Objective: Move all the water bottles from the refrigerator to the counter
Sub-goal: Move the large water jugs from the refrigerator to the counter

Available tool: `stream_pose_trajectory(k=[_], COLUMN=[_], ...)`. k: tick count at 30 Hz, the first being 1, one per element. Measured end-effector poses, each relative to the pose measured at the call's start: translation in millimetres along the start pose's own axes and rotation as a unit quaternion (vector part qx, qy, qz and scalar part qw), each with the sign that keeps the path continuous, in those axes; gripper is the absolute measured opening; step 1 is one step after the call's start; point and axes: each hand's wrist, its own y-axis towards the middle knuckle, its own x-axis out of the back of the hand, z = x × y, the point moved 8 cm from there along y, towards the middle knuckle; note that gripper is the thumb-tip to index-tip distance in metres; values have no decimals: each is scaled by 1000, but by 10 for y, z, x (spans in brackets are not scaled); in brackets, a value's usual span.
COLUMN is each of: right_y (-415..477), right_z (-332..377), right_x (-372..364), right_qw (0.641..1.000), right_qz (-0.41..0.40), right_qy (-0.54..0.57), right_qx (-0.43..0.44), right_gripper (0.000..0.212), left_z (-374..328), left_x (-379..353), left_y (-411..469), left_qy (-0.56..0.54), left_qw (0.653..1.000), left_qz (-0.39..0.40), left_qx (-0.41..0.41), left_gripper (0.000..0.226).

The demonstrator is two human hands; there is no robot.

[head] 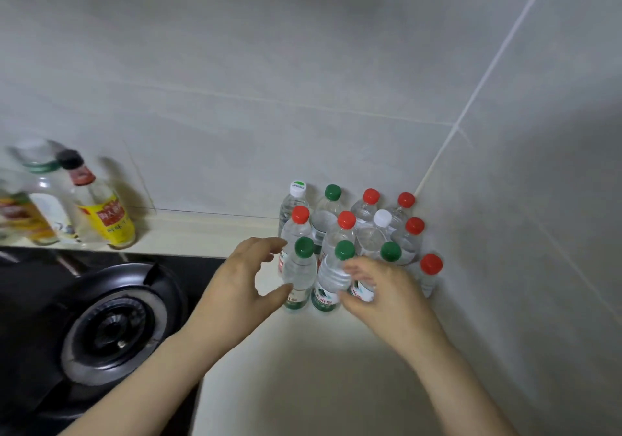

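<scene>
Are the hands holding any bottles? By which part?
The right hand grips the middle of a green-capped bottle. The left hand curves round its green-capped neighbour, thumb at the label, but a firm hold cannot be told.

Capped water bottles (368,238) cluster upright (red, green, white) on counter (303,351).

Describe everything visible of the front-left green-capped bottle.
The bottle is clear plastic with a green cap and a green label low down. It stands upright on the pale counter, at the front left of the cluster. The left hand curves around it, thumb at the label; whether it grips is unclear.
</scene>
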Motion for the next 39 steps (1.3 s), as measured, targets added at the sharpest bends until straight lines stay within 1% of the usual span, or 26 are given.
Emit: stream_pose_trajectory(k=[4,7,14,17,23,28,33,39], right_y=[-112,-234,-423,-414,-351,-256,-212,-426], right_z=[520,889,1590,1824,2168,2329,2541,3048], right_x=[326,521,829,930,1088,1237,1220,1048], right_qw=[999,996,985,979,963,948,925,888], right_qz=[-14,-36,-85,-95,-89,-70,-48,-19], right_qy=[14,14,1,4,21,43,59,93], right_qx=[45,80,152,182,255,309,372,450], right_gripper=[38,36,35,37,39,38,38,36], left_z=[-310,-454,-693,-814,-1044,-1260,-1457,-1557], left_x=[456,812,1516,1762,2060,2202,2380,2716], left_y=[-175,-324,-553,-603,-755,-862,-1093,-1726], left_qy=[5,19,48,68,80,118,168,242], left_qw=[998,995,991,986,978,966,944,908], left_qz=[-20,-43,-80,-109,-169,-220,-284,-341], left_qx=[-57,-83,-100,-105,-91,-65,-26,31], left_gripper=[53,54,54,52,50,45,48,45])
